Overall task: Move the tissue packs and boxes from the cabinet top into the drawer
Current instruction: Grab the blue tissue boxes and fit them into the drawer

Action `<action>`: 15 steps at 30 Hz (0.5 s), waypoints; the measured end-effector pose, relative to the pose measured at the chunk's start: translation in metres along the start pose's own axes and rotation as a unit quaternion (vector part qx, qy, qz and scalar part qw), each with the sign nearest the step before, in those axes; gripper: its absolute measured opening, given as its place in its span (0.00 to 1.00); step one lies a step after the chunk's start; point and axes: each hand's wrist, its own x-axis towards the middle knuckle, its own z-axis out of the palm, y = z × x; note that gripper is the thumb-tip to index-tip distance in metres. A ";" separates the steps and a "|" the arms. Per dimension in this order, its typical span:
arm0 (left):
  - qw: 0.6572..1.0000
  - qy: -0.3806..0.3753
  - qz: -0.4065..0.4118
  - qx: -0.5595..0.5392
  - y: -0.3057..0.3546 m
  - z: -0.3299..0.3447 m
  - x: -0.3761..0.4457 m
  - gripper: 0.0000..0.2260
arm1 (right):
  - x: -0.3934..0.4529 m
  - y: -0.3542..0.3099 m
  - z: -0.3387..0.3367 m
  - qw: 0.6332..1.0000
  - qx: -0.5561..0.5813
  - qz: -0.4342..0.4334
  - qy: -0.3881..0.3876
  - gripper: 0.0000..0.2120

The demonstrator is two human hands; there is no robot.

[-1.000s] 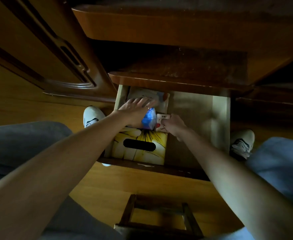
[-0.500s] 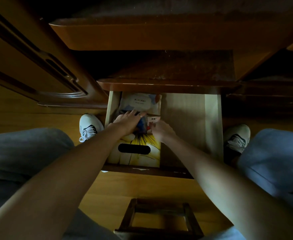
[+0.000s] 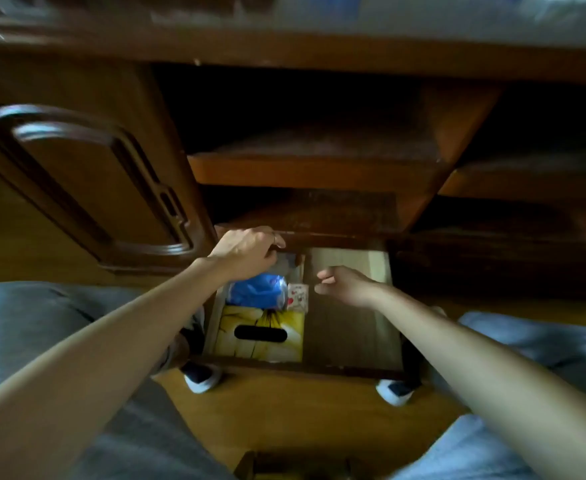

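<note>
The open drawer (image 3: 350, 327) holds a yellow tissue box (image 3: 260, 332) with a dark slot at its front left. Behind the box lies a blue tissue pack (image 3: 256, 292), with a small white and red pack (image 3: 297, 296) beside it on the right. A grey pack sits further back, mostly hidden by my left hand (image 3: 246, 249), which hovers above the drawer's back left with curled fingers and nothing in it. My right hand (image 3: 345, 284) is above the drawer's middle, loosely curled and empty. Pale and blue shapes on the cabinet top (image 3: 388, 15) are too blurred to name.
A carved cabinet door (image 3: 87, 181) stands open on the left. Two dark shelves (image 3: 319, 164) lie above the drawer. My knees flank the drawer, my shoes (image 3: 201, 379) are under its front edge, and a wooden stool (image 3: 291, 467) sits below me.
Both hands have let go of the blue pack and the small pack and lifted out of the drawer. The view has tilted upward, showing more of the cabinet.
</note>
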 end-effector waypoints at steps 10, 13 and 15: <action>0.922 0.371 0.106 0.035 0.069 -0.250 0.018 0.09 | -0.142 -0.144 -0.233 0.915 -0.034 -0.252 0.314 0.08; 0.931 0.360 0.061 0.011 0.061 -0.281 0.047 0.10 | -0.141 -0.159 -0.285 0.898 -0.076 -0.230 0.367 0.07; 0.941 0.338 0.032 0.002 0.052 -0.290 0.069 0.10 | -0.127 -0.156 -0.309 0.904 -0.093 -0.193 0.369 0.07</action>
